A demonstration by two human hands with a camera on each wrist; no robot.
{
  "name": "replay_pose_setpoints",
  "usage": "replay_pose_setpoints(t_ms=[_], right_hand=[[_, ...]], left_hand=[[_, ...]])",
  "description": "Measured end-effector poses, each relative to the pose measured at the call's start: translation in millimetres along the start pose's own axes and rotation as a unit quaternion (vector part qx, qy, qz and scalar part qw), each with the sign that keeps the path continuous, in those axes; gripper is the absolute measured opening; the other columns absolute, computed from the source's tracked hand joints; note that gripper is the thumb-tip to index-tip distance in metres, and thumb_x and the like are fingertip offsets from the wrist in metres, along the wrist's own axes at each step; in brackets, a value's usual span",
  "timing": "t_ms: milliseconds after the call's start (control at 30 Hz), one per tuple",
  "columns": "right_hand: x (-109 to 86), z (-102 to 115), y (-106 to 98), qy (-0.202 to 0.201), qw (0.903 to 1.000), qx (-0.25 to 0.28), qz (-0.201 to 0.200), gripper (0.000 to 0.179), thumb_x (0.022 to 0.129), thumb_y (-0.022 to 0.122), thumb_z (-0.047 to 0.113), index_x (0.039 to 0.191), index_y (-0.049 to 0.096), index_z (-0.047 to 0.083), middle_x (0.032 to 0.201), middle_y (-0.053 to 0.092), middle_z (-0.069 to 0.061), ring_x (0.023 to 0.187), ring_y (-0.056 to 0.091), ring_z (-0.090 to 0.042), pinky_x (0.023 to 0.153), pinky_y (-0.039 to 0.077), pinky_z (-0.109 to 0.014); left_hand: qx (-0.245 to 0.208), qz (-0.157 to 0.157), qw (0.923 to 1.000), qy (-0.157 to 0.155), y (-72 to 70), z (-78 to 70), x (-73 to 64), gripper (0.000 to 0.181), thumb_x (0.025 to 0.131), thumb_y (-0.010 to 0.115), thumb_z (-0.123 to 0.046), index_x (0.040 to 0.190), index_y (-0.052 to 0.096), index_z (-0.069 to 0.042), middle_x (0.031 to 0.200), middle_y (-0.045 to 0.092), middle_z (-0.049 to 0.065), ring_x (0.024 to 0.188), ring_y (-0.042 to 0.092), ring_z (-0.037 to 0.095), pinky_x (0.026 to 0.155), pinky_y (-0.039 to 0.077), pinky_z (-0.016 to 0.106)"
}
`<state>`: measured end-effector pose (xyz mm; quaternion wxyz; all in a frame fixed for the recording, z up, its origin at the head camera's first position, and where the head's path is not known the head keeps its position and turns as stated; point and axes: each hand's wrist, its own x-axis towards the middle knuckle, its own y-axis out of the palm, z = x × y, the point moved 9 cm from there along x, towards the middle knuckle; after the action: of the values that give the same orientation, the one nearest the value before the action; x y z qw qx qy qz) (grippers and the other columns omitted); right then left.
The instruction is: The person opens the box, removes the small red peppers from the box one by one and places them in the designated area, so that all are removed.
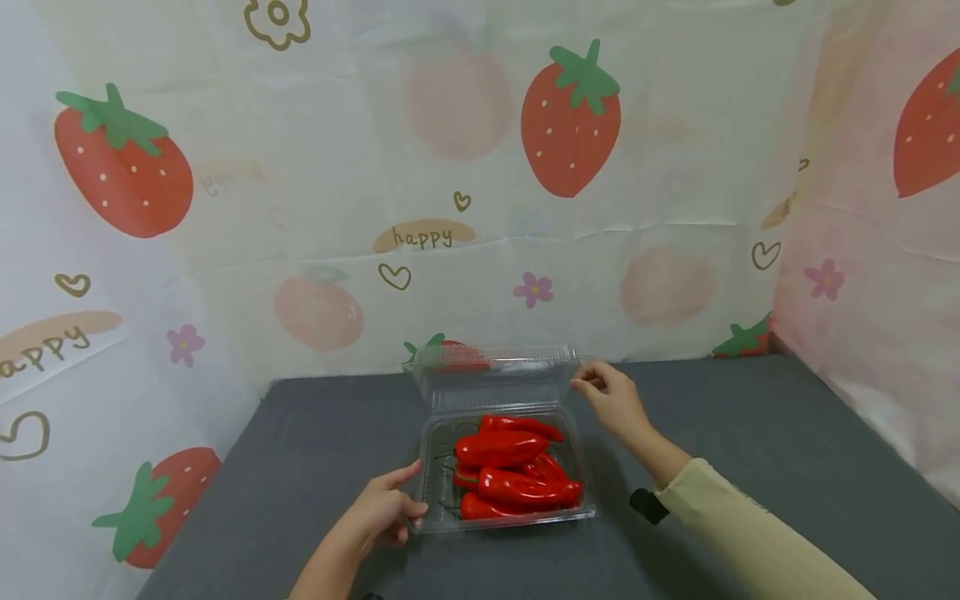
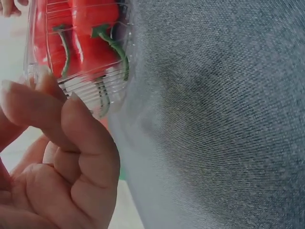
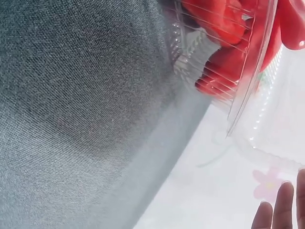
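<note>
A clear plastic box (image 1: pixel 517 522) sits on the grey tabletop with its hinged lid (image 1: pixel 495 385) raised at the back. Inside lie several shiny red peppers (image 1: pixel 528 489) with green stems, heaped toward the right. My left hand (image 1: pixel 381 510) holds the box by its left side near the front corner, index finger stretched along the wall. In the left wrist view, its fingertips meet the box's edge beside the pepper stems (image 2: pixel 112 45). My right hand (image 1: pixel 613 403) pinches the lid's right edge; in the right wrist view only some straight fingers (image 3: pixel 283 210) show.
The grey cloth-covered tabletop (image 1: pixel 315 467) ends at a hanging cloth backdrop (image 1: pixel 480 192) printed with strawberries, close behind the raised lid. More cloth hangs at both sides. A black wrist device (image 1: pixel 648 506) shows by the right sleeve (image 1: pixel 742 533).
</note>
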<state>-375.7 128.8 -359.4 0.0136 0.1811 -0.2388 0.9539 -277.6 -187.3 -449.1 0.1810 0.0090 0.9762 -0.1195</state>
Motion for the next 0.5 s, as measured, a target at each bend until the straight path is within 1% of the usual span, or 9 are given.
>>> replay_pose_setpoints(t_ms=[167,233,333,433,467,500], right_hand=[[3.2,-7.4,0.3,0.019,0.9994,0.028,0.005,0.015,0.096,0.062,0.012,0.102,0.065,-0.002,0.099,0.064,-0.015,0.093,0.059,-0.033,0.072,0.045,-0.036],[4.1,-8.4,0.7,0.023,0.9990,0.038,0.007,0.017,0.097,0.061,0.011,0.104,0.065,-0.004,0.100,0.064,-0.016,0.093,0.058,-0.034,0.071,0.045,-0.035],[5.4,-9.8,1.4,0.028,0.9987,0.042,0.006,0.019,0.097,0.061,0.011,0.106,0.065,-0.005,0.100,0.064,-0.017,0.092,0.058,-0.034,0.070,0.044,-0.035],[6.3,-12.3,2.3,0.033,0.9984,0.046,0.002,0.019,0.097,0.061,0.011,0.106,0.065,-0.006,0.100,0.065,-0.019,0.091,0.058,-0.033,0.070,0.043,-0.034],[6.5,-13.4,2.7,0.035,0.9983,0.047,0.000,0.020,0.097,0.061,0.011,0.106,0.066,-0.005,0.100,0.065,-0.018,0.091,0.058,-0.032,0.070,0.043,-0.034],[6.6,-14.6,2.8,0.037,0.9981,0.049,-0.001,0.020,0.097,0.061,0.011,0.107,0.066,-0.006,0.099,0.065,-0.018,0.090,0.057,-0.031,0.070,0.043,-0.034]], left_hand=[[0.013,0.008,0.9999,0.007,1.0,-3.0,-1.1,0.073,0.080,0.064,0.006,0.148,0.038,-0.001,0.058,0.054,0.004,0.040,0.042,0.008,0.044,0.037,0.023],[0.024,0.005,0.9996,0.013,-0.1,-5.4,-1.6,0.071,0.081,0.064,0.004,0.147,0.039,-0.001,0.062,0.057,0.004,0.042,0.045,0.009,0.044,0.039,0.024],[0.035,-0.012,0.9990,0.023,-3.2,-9.2,0.1,0.064,0.084,0.064,0.001,0.145,0.042,0.001,0.077,0.065,0.007,0.048,0.051,0.013,0.047,0.041,0.027],[0.040,-0.027,0.9983,0.032,-4.7,-12.3,5.1,0.057,0.089,0.062,-0.003,0.143,0.045,0.001,0.094,0.067,0.012,0.055,0.055,0.016,0.052,0.044,0.030],[0.038,-0.028,0.9982,0.036,-4.4,-13.3,7.1,0.055,0.090,0.061,-0.003,0.143,0.045,0.002,0.097,0.066,0.012,0.056,0.056,0.017,0.053,0.044,0.031],[0.036,-0.030,0.9980,0.043,-3.8,-14.1,9.4,0.054,0.091,0.061,-0.003,0.142,0.045,0.002,0.095,0.065,0.013,0.056,0.056,0.016,0.053,0.044,0.030]])
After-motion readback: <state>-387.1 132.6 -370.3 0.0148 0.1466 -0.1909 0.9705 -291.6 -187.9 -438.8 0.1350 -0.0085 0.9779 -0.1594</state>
